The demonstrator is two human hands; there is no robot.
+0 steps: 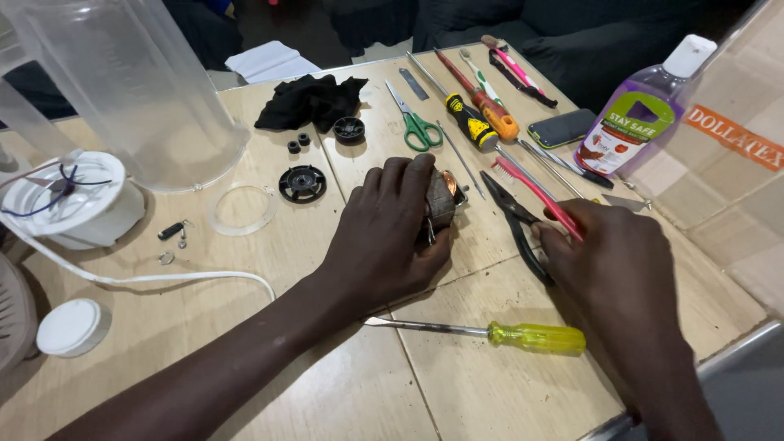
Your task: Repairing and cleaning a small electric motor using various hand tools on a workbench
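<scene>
Our left hand (390, 237) is clamped over a small electric motor (442, 201) on the wooden table (457, 384). Our right hand (616, 261) pinches a red toothbrush (535, 194), beside black pliers (516, 222).

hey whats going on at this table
A person is working at a pale wooden table. The left hand grips a small metal electric motor with copper windings, pinning it to the tabletop. The right hand holds a red-handled toothbrush by its handle, bristles pointing toward the motor. A yellow-handled screwdriver, black pliers and green-handled scissors lie loose nearby.
</scene>
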